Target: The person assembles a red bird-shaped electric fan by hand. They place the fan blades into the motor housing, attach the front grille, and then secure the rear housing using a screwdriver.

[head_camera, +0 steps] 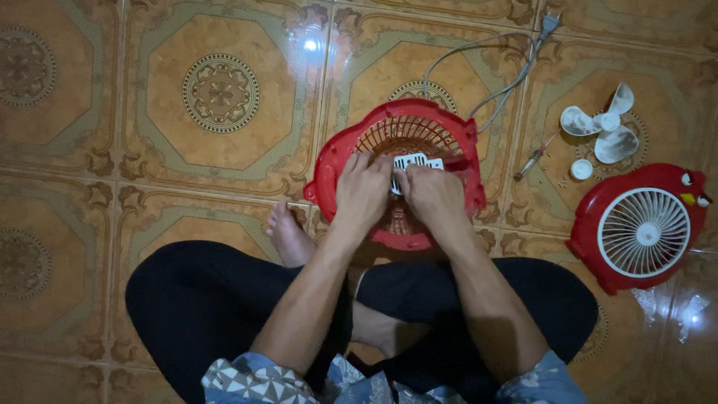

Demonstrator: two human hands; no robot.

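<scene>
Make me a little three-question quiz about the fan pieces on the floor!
1. True or false: both hands touch the red fan housing.
2. What lies nearest the white fan blade? A) screwdriver B) plug C) foot
3. What colour is the grille in the red front cover?

Key: 1. True: left hand and right hand rest on it. 2. A, the screwdriver. 3. White.

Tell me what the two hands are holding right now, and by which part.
Both the left hand and right hand grip a small white slotted plastic piece at its lower edge, over the red plastic fan housing.
</scene>
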